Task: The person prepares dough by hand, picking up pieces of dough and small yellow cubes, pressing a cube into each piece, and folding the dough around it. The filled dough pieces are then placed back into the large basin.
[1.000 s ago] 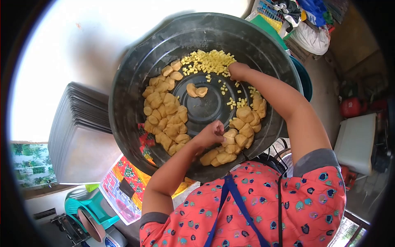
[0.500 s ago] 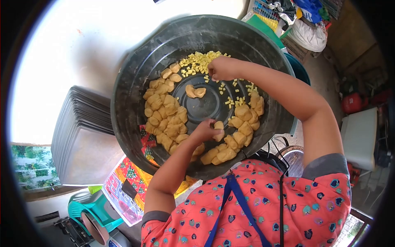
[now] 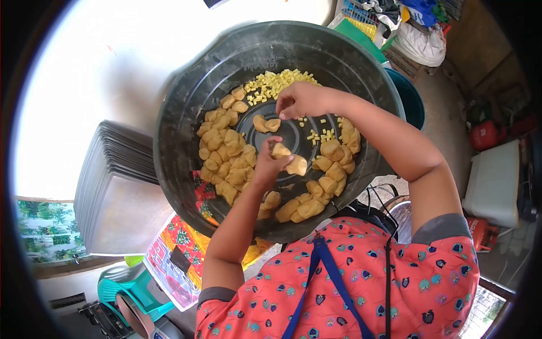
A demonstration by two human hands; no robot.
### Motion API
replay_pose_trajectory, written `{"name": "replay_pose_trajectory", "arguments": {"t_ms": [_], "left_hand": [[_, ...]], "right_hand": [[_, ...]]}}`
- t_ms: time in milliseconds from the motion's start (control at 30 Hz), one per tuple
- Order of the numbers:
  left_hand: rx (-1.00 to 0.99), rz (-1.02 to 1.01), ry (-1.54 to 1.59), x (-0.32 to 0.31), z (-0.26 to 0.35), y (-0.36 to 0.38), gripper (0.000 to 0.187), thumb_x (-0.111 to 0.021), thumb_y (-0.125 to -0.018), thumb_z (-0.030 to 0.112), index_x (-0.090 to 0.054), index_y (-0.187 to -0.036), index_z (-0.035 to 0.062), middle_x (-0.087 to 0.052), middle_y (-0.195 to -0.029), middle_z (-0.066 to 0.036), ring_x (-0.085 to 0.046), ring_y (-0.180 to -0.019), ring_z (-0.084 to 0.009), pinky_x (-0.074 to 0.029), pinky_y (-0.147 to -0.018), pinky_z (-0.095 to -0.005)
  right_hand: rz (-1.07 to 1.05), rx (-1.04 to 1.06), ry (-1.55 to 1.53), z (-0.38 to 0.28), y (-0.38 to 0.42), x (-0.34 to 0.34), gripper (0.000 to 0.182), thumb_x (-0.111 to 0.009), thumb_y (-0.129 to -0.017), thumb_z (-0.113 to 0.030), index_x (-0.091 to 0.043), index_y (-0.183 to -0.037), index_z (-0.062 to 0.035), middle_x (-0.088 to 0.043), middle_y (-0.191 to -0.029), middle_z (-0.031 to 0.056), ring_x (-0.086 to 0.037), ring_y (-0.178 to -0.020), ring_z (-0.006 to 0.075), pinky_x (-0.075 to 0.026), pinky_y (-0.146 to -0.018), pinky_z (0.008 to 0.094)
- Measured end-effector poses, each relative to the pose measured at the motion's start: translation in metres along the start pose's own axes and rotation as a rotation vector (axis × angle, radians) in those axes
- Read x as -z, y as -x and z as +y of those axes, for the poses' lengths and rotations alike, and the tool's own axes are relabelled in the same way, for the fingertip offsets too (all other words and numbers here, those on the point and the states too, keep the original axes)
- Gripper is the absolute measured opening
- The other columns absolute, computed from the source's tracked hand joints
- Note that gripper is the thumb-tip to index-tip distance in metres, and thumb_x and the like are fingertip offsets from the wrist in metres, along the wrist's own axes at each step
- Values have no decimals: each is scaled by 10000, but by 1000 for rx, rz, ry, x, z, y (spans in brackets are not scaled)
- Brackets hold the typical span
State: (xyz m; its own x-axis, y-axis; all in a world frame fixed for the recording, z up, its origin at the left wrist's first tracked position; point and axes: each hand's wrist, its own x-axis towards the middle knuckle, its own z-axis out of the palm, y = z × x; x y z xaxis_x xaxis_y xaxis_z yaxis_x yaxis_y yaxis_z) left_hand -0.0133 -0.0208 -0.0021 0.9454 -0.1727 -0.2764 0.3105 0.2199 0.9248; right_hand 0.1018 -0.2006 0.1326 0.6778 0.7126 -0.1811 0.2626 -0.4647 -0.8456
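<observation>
A wide black basin [image 3: 169, 135] holds many lumps of tan dough [image 3: 226, 155] along its left side and more dough lumps [image 3: 336, 164] at the right and front. My left hand [image 3: 269, 161] is closed around a dough piece [image 3: 296, 165] over the basin's middle, with another bit of dough showing between its fingers. Just beyond it, a pair of dough pieces [image 3: 266, 124] lies on the basin floor. Beside that pair is my right hand [image 3: 304, 100], fingertips pinched; whatever they hold is hidden. Small yellow cubes [image 3: 276, 83] are heaped at the far side, and several loose cubes [image 3: 320, 136] lie to the right.
Left of the basin leans a stack of metal trays [image 3: 121, 192]. A patterned cloth [image 3: 180, 246] and a green plastic chair [image 3: 135, 291] are at the lower left. Bags [image 3: 420, 42] and a teal tub [image 3: 407, 99] stand at the upper right.
My left hand has moved up from the front dough row to the basin's middle, carrying dough. My right hand has drawn back from the yellow cubes toward the central dough pair.
</observation>
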Motion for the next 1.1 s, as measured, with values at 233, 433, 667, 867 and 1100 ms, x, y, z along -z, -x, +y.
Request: {"name": "replay_pose_trajectory", "arguments": {"t_ms": [233,433,667,867,1100], "left_hand": [[-145,56,-458,10,4,-2,277,-651,-810,32,-511,-1048,49,-570,-892,-40,-598,-780,-126,-521,-662,-250],[49,-50,475,8,16,-5,307,-606,-849,55,-502,-1129,-15,-572,-1040,-94,-606,-907,-201,-528,-773,-313],[-91,-10,273,12,14,-6,303,-592,-848,37,-510,-1134,-20,-605,-1001,-102,-625,-871,-185,-533,-708,-289],[-42,102,-9,25,18,-2,243,-589,-871,100,-547,-1076,-23,-635,-930,-97,-637,-777,-163,-528,-622,-263],[-73,94,161,4,20,1,250,-533,-893,92,-541,-1075,-78,-629,-954,-124,-651,-798,-190,-563,-683,-288]], "right_hand": [[45,-77,-63,7,-8,3,188,-660,-827,-131,-628,-955,3,-619,-749,37,-566,-649,107,-475,-616,263],[-19,-81,-128,11,-10,-3,208,-663,-825,-116,-613,-980,15,-643,-805,62,-611,-703,132,-505,-651,267],[-42,-64,-324,18,-10,-5,213,-667,-798,-70,-615,-976,34,-641,-825,76,-628,-741,162,-526,-674,277],[-123,-156,-366,3,-6,-16,247,-702,-775,-110,-626,-977,9,-639,-824,67,-607,-721,141,-503,-662,255],[-314,-133,-299,8,-7,-53,260,-688,-798,-178,-641,-990,-9,-648,-820,45,-607,-741,131,-487,-687,269]]}}
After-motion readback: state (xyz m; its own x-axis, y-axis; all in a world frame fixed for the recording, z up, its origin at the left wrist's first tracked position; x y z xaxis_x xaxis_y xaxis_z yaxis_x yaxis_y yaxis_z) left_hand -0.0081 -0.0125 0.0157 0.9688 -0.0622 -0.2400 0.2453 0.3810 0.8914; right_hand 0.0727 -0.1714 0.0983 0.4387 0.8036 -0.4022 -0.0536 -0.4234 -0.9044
